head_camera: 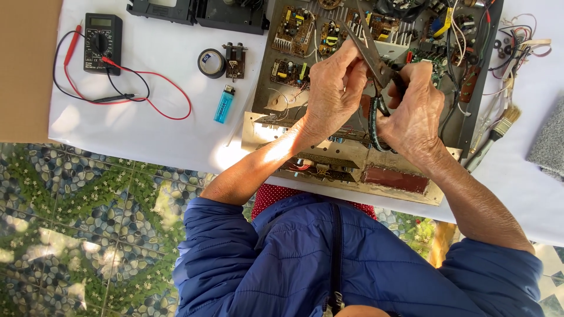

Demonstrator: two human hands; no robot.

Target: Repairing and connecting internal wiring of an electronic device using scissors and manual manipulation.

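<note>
An opened amplifier chassis (276, 94) with several circuit boards and loose wires lies on a white-covered table. Above it, both hands meet around a pair of scissors (369, 50) with metal blades pointing away and dark handles. My left hand (332, 91) pinches the scissors near the pivot, fingertips against the blades. My right hand (414, 111) is closed around the dark handle loop (373, 126). Whatever sits between the blades is hidden by the fingers. I wear a blue padded jacket (352, 258).
A black multimeter (101, 41) with red and black leads lies at the left. A tape roll (211, 63), a small part (235, 58) and a blue lighter (224, 104) are beside the chassis. A paintbrush (499, 126) and grey cloth (549, 144) lie right. Cardboard (26, 64) is far left.
</note>
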